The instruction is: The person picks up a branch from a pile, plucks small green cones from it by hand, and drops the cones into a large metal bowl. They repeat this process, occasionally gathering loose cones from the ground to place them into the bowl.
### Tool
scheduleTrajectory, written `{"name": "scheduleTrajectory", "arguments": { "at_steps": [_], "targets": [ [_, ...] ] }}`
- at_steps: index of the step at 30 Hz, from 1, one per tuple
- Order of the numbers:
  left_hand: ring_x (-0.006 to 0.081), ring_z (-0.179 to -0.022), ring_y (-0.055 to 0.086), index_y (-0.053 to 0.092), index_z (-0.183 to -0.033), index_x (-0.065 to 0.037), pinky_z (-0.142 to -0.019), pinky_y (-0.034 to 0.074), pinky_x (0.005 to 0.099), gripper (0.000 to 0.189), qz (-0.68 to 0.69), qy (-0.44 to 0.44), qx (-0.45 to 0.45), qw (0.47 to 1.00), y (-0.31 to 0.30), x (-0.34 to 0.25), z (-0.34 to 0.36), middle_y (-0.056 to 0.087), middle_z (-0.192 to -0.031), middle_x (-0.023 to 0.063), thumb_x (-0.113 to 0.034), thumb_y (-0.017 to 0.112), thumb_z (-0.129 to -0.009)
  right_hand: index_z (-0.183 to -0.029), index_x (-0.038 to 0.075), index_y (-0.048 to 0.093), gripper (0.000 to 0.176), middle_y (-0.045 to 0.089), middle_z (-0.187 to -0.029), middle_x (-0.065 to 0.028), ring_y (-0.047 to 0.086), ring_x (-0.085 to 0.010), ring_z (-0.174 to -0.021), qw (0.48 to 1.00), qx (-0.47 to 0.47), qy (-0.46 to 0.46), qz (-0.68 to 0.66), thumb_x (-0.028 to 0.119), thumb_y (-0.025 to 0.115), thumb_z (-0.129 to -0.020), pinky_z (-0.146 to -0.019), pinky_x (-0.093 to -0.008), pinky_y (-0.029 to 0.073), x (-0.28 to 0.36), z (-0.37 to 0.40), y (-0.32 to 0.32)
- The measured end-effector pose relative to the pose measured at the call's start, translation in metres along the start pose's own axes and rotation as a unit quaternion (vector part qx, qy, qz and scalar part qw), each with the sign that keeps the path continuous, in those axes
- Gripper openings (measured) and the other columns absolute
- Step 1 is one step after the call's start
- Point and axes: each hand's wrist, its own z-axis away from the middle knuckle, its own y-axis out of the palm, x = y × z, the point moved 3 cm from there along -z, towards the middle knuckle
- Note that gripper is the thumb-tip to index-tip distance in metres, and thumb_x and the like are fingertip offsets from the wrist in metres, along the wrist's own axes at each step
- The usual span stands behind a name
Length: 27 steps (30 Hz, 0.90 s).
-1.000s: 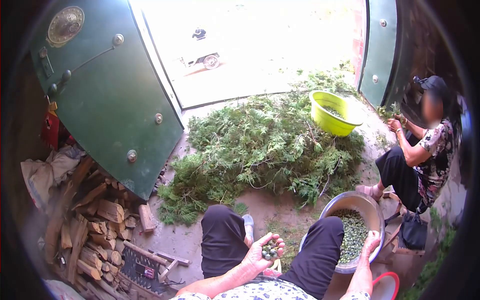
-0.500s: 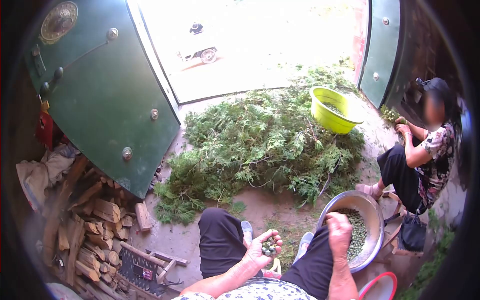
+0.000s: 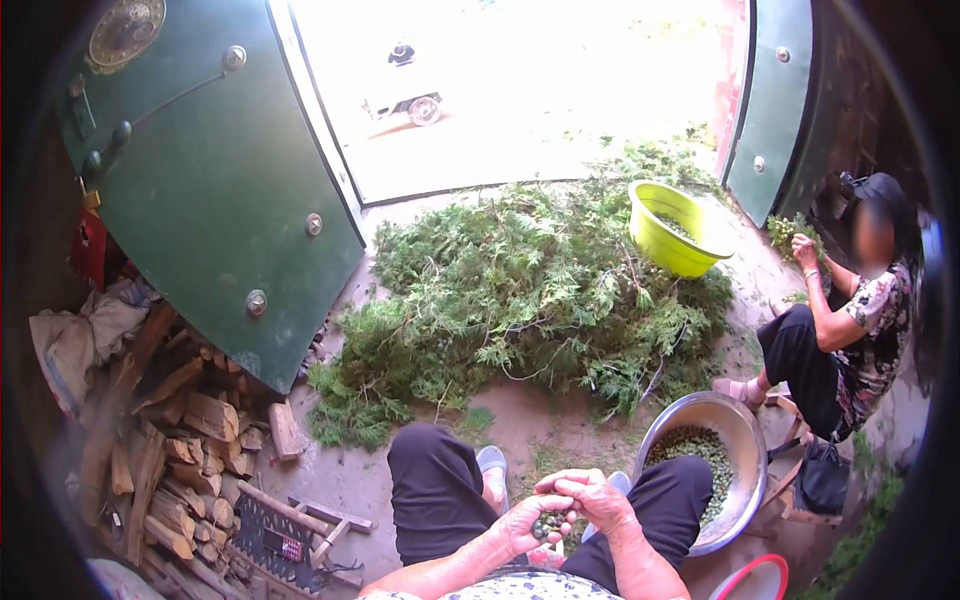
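- The left hand (image 3: 522,524) is at 6 o'clock in the view, low between the person's knees. Its palm is turned up and its fingers are curled into a cup around a small heap of green seeds (image 3: 547,522).
- The right hand (image 3: 600,497) lies just at 2 o'clock from this heap, partly over the left palm. Its fingers are bent and the tips are pressed together, down on the seeds. Whether one seed is between the tips, the view does not show.
- So the heap lies directly under the right fingertips, toward 8 o'clock from the right knuckles. The heap is round, with no long axis.
- The steel bowl (image 3: 748,440), with many more of such seeds inside, stands at 3 o'clock from both hands, beside the right knee. The right hand is the nearer one to it.
- A pile of leafy branches (image 3: 530,290) fills the ground at 12 o'clock, with a yellow-green basin (image 3: 672,245) behind it at 1 o'clock.
- Another person (image 3: 840,335) sits at 3 o'clock, well apart.
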Motion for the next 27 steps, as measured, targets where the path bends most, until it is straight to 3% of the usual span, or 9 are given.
{"name": "scheduleTrajectory", "arguments": {
  "at_steps": [2,7,12,14,20,22,24,26,27],
  "targets": [
    [0.0145,-0.063,0.059,0.057,-0.091,-0.003,-0.050,0.048,0.0230,0.014,0.013,0.003,0.004,1.000,-0.003,0.002,-0.001,0.060,-0.076,0.0075,-0.015,0.060,-0.086,-0.108,-0.002,0.063,0.027,0.064,-0.099,-0.0084,0.059,-0.0106,-0.084,0.996,0.057,-0.033,0.055,0.017,0.055,-0.091,-0.071,-0.0216,0.049,-0.004,-0.001,-0.006],
    [0.0149,-0.060,0.061,0.057,-0.090,-0.004,-0.044,0.047,0.0233,0.011,-0.028,0.006,0.013,0.999,0.010,-0.001,0.000,0.061,-0.077,0.0067,-0.011,0.062,-0.084,-0.108,-0.001,0.063,0.023,0.064,-0.101,-0.0057,0.057,-0.0135,-0.095,0.980,0.067,-0.079,0.170,0.010,0.054,-0.090,-0.087,-0.0270,0.045,0.002,0.005,-0.014],
    [0.0149,-0.058,0.061,0.057,-0.091,-0.004,-0.039,0.045,0.0230,0.010,-0.043,0.009,-0.021,0.999,0.013,0.002,-0.002,0.062,-0.076,0.0065,-0.008,0.062,-0.083,-0.109,0.002,0.063,0.023,0.063,-0.107,-0.0071,0.058,-0.0156,-0.099,0.958,0.085,-0.136,0.240,0.001,0.053,-0.088,-0.088,-0.0288,0.045,0.006,0.012,-0.017],
    [0.0148,-0.057,0.061,0.057,-0.093,-0.004,-0.039,0.044,0.0227,0.012,-0.081,0.014,-0.016,0.996,0.013,0.003,-0.003,0.062,-0.076,0.0069,-0.007,0.063,-0.083,-0.109,0.002,0.063,0.024,0.062,-0.108,-0.0072,0.058,-0.0168,-0.100,0.908,0.121,-0.207,0.344,0.000,0.054,-0.087,-0.088,-0.0285,0.046,0.009,0.013,-0.017],
    [0.0148,-0.061,0.061,0.056,-0.097,-0.004,-0.042,0.046,0.0233,0.014,-0.055,0.051,-0.020,0.997,0.012,-0.001,-0.003,0.062,-0.078,0.0061,-0.013,0.061,-0.086,-0.104,0.000,0.063,0.022,0.064,-0.098,-0.0061,0.059,-0.0129,-0.091,0.969,0.000,-0.133,0.206,0.000,0.060,-0.082,-0.080,-0.0258,0.047,0.000,0.018,-0.021],
    [0.0149,-0.063,0.061,0.056,-0.097,-0.007,-0.044,0.046,0.0234,0.015,-0.059,0.065,-0.023,0.996,0.010,-0.006,-0.002,0.062,-0.078,0.0048,-0.019,0.060,-0.088,-0.105,0.000,0.063,0.023,0.064,-0.096,-0.0069,0.060,-0.0133,-0.088,0.940,-0.049,-0.212,0.261,0.000,0.062,-0.082,-0.078,-0.0256,0.048,0.002,0.019,-0.019],
    [0.0153,-0.063,0.061,0.056,-0.098,-0.008,-0.044,0.046,0.0241,0.018,-0.049,0.065,-0.026,0.996,0.009,-0.004,-0.003,0.062,-0.079,0.0046,-0.023,0.060,-0.089,-0.103,-0.001,0.063,0.020,0.063,-0.096,-0.0069,0.059,-0.0147,-0.091,0.937,-0.074,-0.199,0.276,0.000,0.059,-0.083,-0.081,-0.0265,0.046,0.007,0.024,-0.012],
    [0.0154,-0.062,0.061,0.056,-0.097,-0.009,-0.045,0.046,0.0246,0.018,-0.048,0.090,-0.047,0.994,0.015,-0.006,0.001,0.061,-0.078,0.0047,-0.024,0.059,-0.089,-0.101,0.000,0.062,0.019,0.063,-0.093,-0.0088,0.061,-0.0169,-0.086,0.885,-0.119,-0.270,0.359,0.000,0.060,-0.083,-0.077,-0.0278,0.047,0.015,0.027,-0.005],
    [0.0154,-0.062,0.061,0.056,-0.097,-0.009,-0.045,0.046,0.0246,0.018,-0.048,0.090,-0.047,0.994,0.016,-0.008,0.001,0.061,-0.078,0.0047,-0.024,0.059,-0.089,-0.101,0.000,0.062,0.019,0.063,-0.093,-0.0088,0.061,-0.0169,-0.086,0.885,-0.119,-0.269,0.360,0.000,0.060,-0.083,-0.077,-0.0278,0.047,0.015,0.027,-0.004]
  ]
}}
